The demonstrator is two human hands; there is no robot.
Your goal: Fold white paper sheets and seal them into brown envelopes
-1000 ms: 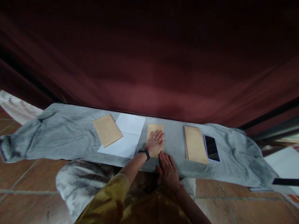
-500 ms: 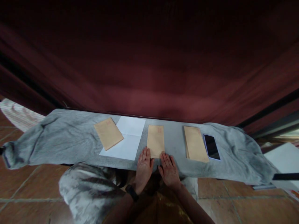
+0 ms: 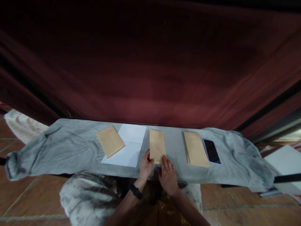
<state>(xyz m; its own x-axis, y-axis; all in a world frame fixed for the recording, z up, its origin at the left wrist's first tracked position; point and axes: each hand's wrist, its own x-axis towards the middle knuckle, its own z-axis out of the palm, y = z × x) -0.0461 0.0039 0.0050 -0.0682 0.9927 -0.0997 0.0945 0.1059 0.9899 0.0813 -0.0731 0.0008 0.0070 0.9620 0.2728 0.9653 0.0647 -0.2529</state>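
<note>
In front of me a brown paper envelope (image 3: 157,144) lies upright on the grey cloth, faint red print near its top right. My left hand (image 3: 145,166) pinches its lower left edge between thumb and curled fingers, and that side looks slightly lifted. Flat on the lower right corner rest the outstretched fingers of my right hand (image 3: 167,174). To the left, another brown envelope (image 3: 110,141) lies slanted, partly over white paper sheets (image 3: 131,150). A stack of brown envelopes (image 3: 196,149) sits to the right.
A dark-screened phone (image 3: 212,151) lies right of the stack. The grey cloth (image 3: 70,147) covers a narrow bench against a dark red panel (image 3: 150,78). White sheets (image 3: 285,164) lie at the far right. Tiled floor (image 3: 223,201) shows below.
My left hand has gone from lying flat on the envelope's lower left corner to pinching its edge. The right hand stays on the lower right corner. The view has tilted slightly.
</note>
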